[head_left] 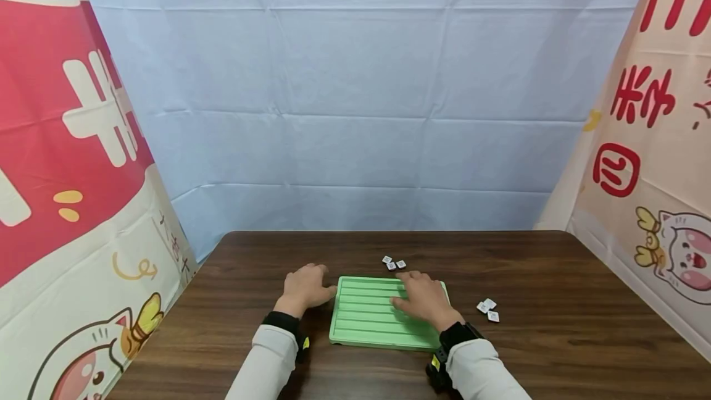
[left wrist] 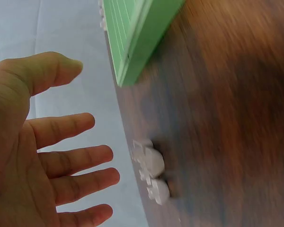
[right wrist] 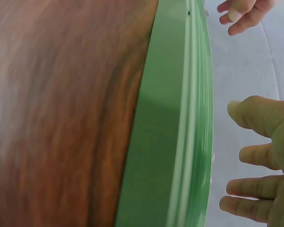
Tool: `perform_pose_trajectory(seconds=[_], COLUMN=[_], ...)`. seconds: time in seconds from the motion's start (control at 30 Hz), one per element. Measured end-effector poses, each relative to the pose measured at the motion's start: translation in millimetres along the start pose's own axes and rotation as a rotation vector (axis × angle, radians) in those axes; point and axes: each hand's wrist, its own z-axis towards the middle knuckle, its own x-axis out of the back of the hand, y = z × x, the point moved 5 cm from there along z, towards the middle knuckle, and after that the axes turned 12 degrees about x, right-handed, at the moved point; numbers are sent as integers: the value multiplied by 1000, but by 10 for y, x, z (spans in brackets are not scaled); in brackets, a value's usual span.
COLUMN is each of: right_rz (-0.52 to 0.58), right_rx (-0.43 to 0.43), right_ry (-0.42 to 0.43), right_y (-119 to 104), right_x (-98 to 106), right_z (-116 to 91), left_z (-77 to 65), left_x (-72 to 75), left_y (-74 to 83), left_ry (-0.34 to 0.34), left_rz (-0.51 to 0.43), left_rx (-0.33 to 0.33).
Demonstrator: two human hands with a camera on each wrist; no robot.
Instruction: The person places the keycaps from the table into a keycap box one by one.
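A light green board with raised parallel ridges lies flat on the table in the head view. My left hand is just off the board's left edge, its fingers spread and nothing in it. In the left wrist view the thumb and fingers of that hand are stretched out, with several small white pieces on the table beyond them. Over the right part of the board is my right hand, covering some of its ridges. The right wrist view shows that hand with extended fingers and an empty palm.
Small white marked tiles lie behind the board, and a second group of white tiles lies to its right. The dark wooden table ends at a pale blue cloth backdrop. Printed cloths hang at both sides.
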Motion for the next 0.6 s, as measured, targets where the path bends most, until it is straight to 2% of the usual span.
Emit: perform_pose_trajectory(seconds=[0.23, 0.6], right_rz=[45, 51], right_rx=[21, 85], right_ry=[-28, -47], right_y=[-117, -303], right_x=[-14, -32], right_z=[45, 94], left_z=[-13, -9], left_x=[33, 59], left_y=[-193, -458], left_ry=[-2, -14], left_rz=[-2, -3], left_rx=[41, 100])
